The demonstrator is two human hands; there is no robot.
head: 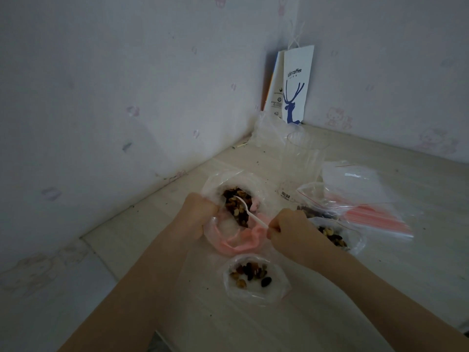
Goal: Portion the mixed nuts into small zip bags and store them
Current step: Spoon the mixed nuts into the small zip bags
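A large clear bag with pink trim (236, 240) lies open on the table, and mixed nuts (237, 205) show inside it. My left hand (196, 214) grips the bag's left rim. My right hand (285, 228) pinches the handle of a white plastic spoon (250, 210), whose bowl rests in the nuts. A small clear bag (256, 280) holding some nuts lies open just in front of the big one. Two more small zip bags with nuts (332, 235) lie to the right, behind my right hand.
A stack of unused zip bags with red seals (363, 199) lies at the right. A clear plastic cup (303, 158) stands behind the nuts. A white paper coffee bag (295, 85) leans in the wall corner beside crumpled clear plastic (269, 130). Walls close the table's left and back.
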